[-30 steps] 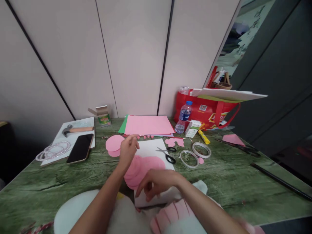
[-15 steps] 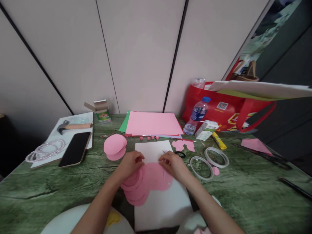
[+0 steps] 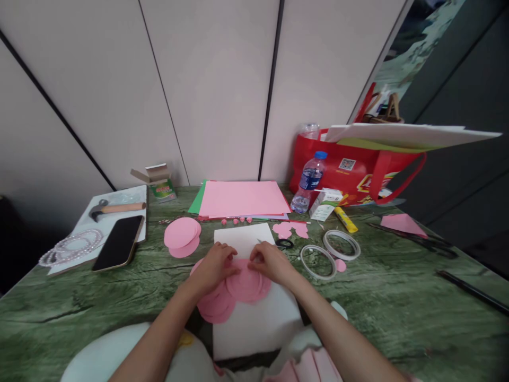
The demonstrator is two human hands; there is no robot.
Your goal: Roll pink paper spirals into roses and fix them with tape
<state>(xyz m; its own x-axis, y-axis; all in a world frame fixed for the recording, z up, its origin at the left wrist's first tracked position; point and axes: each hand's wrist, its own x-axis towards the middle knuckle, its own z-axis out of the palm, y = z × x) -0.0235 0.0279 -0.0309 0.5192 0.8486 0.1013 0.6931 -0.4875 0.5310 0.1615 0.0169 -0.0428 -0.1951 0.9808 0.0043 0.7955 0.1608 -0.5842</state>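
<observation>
Both my hands rest on a fan of overlapping pink paper circles (image 3: 238, 289) that lies on a white sheet (image 3: 254, 323) on the green table. My left hand (image 3: 214, 265) pinches the top left of the circles with bent fingers. My right hand (image 3: 272, 263) pinches their top right edge. The fingertips of both hands nearly meet over the middle circle. Two more pink circles (image 3: 182, 236) lie stacked to the left of the sheet.
Scissors (image 3: 283, 243), two tape rolls (image 3: 330, 252), pink scraps (image 3: 290, 229) and a yellow glue stick (image 3: 345, 219) lie to the right. Coloured paper sheets (image 3: 242, 199) sit at the back, with a bottle (image 3: 308, 181), red bag (image 3: 358, 167), phone (image 3: 118, 242), hammer (image 3: 115, 208) and beads (image 3: 69, 248).
My right hand came up from near my body onto the pink circles. Both hands have closed in toward each other, and the circles have been gathered tighter.
</observation>
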